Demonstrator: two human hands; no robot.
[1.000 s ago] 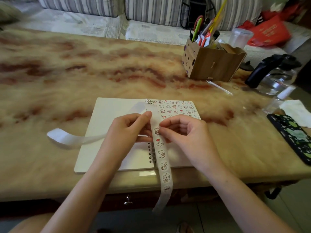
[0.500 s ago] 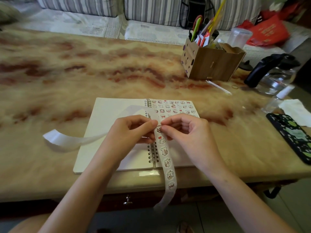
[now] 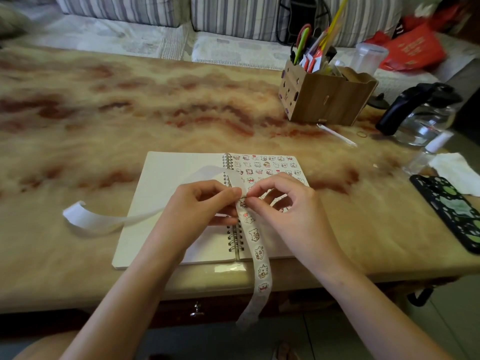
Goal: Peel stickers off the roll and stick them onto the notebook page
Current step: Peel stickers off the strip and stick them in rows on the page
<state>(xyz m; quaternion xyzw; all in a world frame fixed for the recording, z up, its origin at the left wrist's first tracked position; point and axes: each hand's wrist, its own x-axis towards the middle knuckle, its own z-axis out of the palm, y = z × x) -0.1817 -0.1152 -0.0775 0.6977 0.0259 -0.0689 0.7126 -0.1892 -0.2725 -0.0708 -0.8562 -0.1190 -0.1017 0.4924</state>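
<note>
Sticker strip (image 3: 255,237): a narrow white paper tape printed with a single column of small cartoon animal faces. It is held above the spiral binding of an open notebook (image 3: 166,183), and its printed end hangs over the near table edge toward the floor. The left hand (image 3: 200,206) pinches the strip between thumb and forefinger. The right hand (image 3: 291,206) pinches one cartoon sticker (image 3: 242,202) at the strip's edge with thumb and forefinger tips, its other fingers loosely curled. From the pinch, the bare backing liner (image 3: 104,220) runs up in a loop and then left across the blank left page, ending in a curl on the table. The right page (image 3: 267,165) carries rows of similar stickers across its upper part. Print on the stickers is too small to read. The table (image 3: 130,113) has a glossy cream top with red-brown veining and a drawer knob (image 3: 196,309) below its near edge. To the right stand a wooden organiser box (image 3: 327,100) with scissors (image 3: 301,41) and pens, a clear plastic cup (image 3: 368,58) and a glass kettle (image 3: 426,118) with a black handle. Nearer lie a white tissue (image 3: 454,172) and a black-and-green phone case (image 3: 452,211). Striped sofa cushions (image 3: 233,14) and a red bag (image 3: 415,48), its lettering blurred, lie behind.
</note>
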